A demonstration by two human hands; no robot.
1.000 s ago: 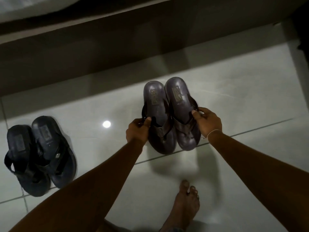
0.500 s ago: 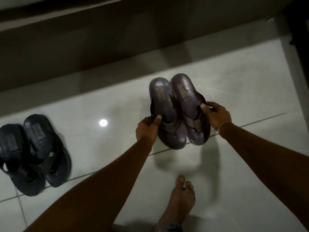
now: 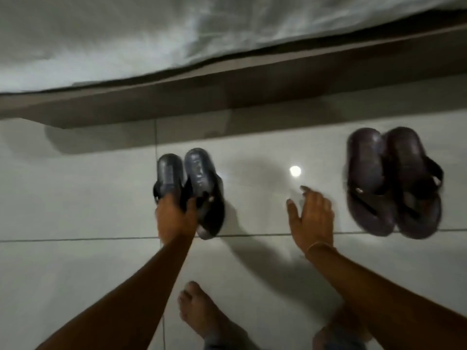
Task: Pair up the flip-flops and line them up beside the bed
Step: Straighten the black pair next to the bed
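A black pair of flip-flops [image 3: 194,178] lies side by side on the pale floor tiles, toes toward me. My left hand [image 3: 174,218] is closed over their straps. A dark brown pair [image 3: 389,180] rests together on the floor at the right, with no hand on it. Between the two pairs my right hand [image 3: 312,218] hovers over the floor, fingers spread and holding nothing. The view is motion-blurred.
The bed's dark wooden frame [image 3: 227,94] runs across just behind both pairs, with a white sheet [image 3: 126,36] above it. My bare feet [image 3: 202,314] stand on the tiles below the hands. A bright light reflection [image 3: 295,171] shows on the floor.
Both hands let go of the brown pair, which now rests on the floor. The view swung left; my left hand now grips the black pair and my right hand is empty.
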